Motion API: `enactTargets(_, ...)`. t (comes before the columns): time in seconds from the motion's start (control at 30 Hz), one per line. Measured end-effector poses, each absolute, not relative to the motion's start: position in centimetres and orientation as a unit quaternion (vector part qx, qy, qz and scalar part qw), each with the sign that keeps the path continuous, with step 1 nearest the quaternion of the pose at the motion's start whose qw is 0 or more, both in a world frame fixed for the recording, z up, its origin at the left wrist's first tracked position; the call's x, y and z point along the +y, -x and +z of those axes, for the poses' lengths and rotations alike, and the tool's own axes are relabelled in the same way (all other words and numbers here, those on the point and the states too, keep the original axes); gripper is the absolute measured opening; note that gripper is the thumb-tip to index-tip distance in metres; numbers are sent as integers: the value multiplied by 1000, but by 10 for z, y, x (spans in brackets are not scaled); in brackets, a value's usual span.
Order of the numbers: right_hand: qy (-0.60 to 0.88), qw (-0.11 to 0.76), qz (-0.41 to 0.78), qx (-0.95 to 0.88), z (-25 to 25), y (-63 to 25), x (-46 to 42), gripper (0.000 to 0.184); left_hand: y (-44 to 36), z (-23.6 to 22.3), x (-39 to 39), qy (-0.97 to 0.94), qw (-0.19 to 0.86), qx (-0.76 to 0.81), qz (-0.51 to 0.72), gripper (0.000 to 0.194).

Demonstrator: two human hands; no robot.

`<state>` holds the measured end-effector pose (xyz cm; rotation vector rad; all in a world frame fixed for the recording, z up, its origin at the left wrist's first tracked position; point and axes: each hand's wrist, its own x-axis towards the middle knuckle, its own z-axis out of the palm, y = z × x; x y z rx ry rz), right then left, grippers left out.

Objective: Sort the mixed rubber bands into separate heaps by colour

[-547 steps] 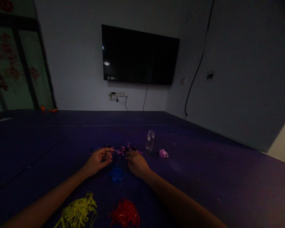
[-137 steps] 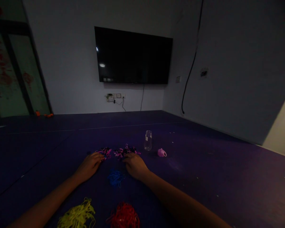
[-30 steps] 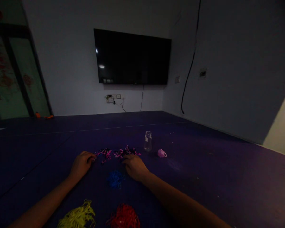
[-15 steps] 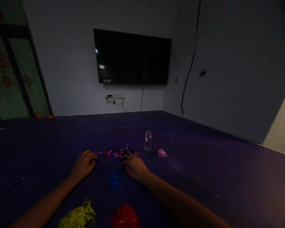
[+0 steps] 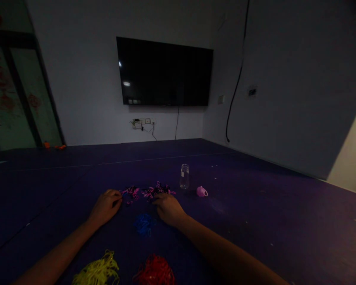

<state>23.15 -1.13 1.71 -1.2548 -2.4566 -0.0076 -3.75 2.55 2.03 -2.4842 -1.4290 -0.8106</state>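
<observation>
In the head view, my left hand (image 5: 106,205) is at the left edge of a small heap of pink and dark rubber bands (image 5: 131,192). Its fingers are curled, thumb and forefinger close together, and a bit of blue shows by the tips. A second pink and dark heap of rubber bands (image 5: 158,190) touches the fingers of my right hand (image 5: 169,208), which are bent together. Whatever either hand pinches is too small and dark to make out. Nearer to me, between the wrists, lies a pile of blue rubber bands (image 5: 144,224).
Yellow rubber bands (image 5: 99,270) and red rubber bands (image 5: 156,271) lie in piles closest to me. A clear bottle (image 5: 184,178) stands upright beyond my right hand, with a pink cap (image 5: 201,191) beside it. The purple surface (image 5: 255,213) reaches the wall below a television (image 5: 166,73).
My left hand has shifted very slightly at the edge of the left heap. My right hand and the piles look the same.
</observation>
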Motion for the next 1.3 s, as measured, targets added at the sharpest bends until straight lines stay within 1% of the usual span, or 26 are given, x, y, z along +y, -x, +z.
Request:
enactTargets(0.17,447,188,-3,-874,18,-232,-13,36,38,18,26,834,78,-462,-292,27)
enactTargets(0.33,446,194,-1,-874,19,-232,-13,37,37,14,28,854,72,-438,-272,27)
enactTargets(0.57,443,194,-1,-875,18,-232,-12,37,41,9,32,852,90,-456,-241,28)
enactTargets(0.97,443,181,-5,-878,19,-232,-12,38,44,6,37,856,89,-450,-239,29)
enactTargets(1.3,439,193,-8,-877,16,-232,-11,36,49,4,44,847,35,-465,-253,33)
